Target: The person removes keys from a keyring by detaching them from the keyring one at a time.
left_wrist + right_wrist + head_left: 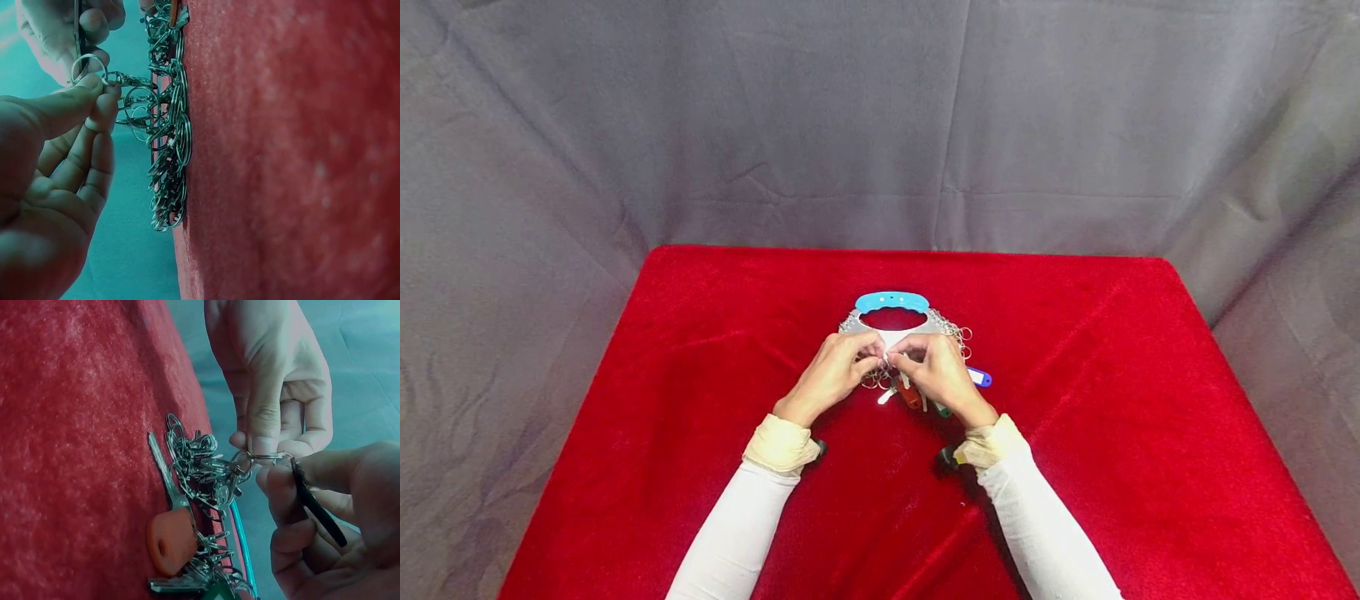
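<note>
In the head view a key holder, a silver plate with a blue handle [891,302], lies flat with many rings around its edge. My left hand [835,373] pinches a split key ring [265,457] between thumb and forefinger. That ring links to a clip on the holder's edge. Close beside it, my right hand [942,373] pinches a thin dark key [320,509], seen edge-on, with its end right at the ring. An orange-headed key [172,542] hangs from the nearby rings and lies on the cloth.
A red cloth [737,517] covers the table, with grey drapes [820,125] behind and at the sides. A blue key tag [979,377] pokes out right of my right hand. A green tag [942,409] and a silver key [887,396] lie below the hands.
</note>
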A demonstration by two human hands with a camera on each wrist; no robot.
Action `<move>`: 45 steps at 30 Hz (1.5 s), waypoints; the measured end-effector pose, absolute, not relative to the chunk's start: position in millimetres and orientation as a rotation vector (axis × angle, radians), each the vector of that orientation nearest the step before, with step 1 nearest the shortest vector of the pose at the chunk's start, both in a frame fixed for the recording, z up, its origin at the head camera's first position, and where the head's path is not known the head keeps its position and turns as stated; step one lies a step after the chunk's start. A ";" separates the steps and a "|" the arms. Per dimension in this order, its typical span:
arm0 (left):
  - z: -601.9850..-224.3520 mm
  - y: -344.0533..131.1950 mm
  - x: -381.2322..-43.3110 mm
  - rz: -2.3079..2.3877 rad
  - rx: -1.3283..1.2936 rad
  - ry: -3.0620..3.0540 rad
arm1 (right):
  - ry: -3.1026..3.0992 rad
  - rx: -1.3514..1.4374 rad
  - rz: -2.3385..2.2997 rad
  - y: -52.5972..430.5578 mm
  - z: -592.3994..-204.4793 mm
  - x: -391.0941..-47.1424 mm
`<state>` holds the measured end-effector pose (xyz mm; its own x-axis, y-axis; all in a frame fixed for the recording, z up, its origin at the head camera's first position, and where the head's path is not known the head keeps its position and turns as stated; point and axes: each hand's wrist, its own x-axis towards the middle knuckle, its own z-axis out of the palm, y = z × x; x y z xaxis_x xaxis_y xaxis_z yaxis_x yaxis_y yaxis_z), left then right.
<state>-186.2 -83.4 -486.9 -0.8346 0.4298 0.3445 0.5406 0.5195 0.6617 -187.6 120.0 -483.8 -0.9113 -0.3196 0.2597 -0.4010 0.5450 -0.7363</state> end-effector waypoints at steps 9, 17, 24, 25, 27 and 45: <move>-486.2 -80.8 -187.6 -1.318 -0.742 -2.617 | -2.661 0.621 1.318 119.0 -482.0 -187.5; -484.8 -81.5 -186.0 -1.498 -0.791 -2.608 | -2.639 0.607 1.390 120.7 -482.5 -188.8; -482.9 -79.6 -185.6 -1.541 -0.750 -2.618 | -2.630 0.623 1.416 121.8 -481.1 -189.3; -482.9 -79.4 -185.7 -1.540 -0.746 -2.615 | -2.628 0.625 1.413 121.6 -480.8 -189.3; -482.8 -79.0 -185.7 -1.534 -0.743 -2.606 | -2.625 0.628 1.404 121.7 -480.4 -189.3; -481.9 -80.8 -184.8 -1.449 -0.768 -2.615 | -2.620 0.599 1.386 123.3 -483.1 -189.9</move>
